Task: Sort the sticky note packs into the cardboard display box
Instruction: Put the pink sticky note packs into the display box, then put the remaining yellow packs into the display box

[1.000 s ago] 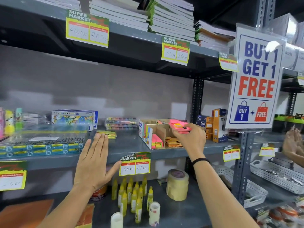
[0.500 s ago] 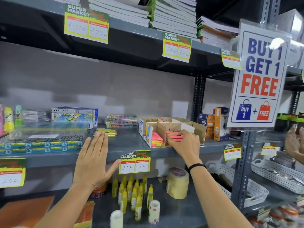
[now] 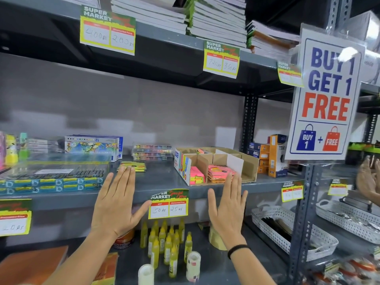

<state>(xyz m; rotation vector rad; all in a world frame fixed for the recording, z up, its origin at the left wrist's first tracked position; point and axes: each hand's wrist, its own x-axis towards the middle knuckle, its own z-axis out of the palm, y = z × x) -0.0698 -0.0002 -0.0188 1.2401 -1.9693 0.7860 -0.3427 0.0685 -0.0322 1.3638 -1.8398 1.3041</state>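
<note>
The cardboard display box (image 3: 249, 167) stands on the grey middle shelf, split by card dividers. Pink sticky note packs (image 3: 219, 171) lie in its front middle compartment, and pink and yellow packs (image 3: 196, 174) stand in the front left one. A yellow sticky note pack (image 3: 135, 166) lies loose on the shelf to the box's left. My left hand (image 3: 116, 204) is raised flat and empty in front of the shelf edge, its fingertips below the yellow pack. My right hand (image 3: 228, 208) is raised flat and empty just in front of the box.
Flat pencil boxes (image 3: 53, 175) and crayon boxes (image 3: 92, 146) fill the shelf's left. Orange boxes (image 3: 276, 155) stand right of the display box. Glue bottles (image 3: 164, 241) and tape rolls (image 3: 193, 266) sit on the lower shelf. A promotion sign (image 3: 327, 93) hangs at right.
My right hand set the pink pack into the box's middle compartment, let go and drew back to the shelf edge, now flat and empty. My left hand stayed raised and open.
</note>
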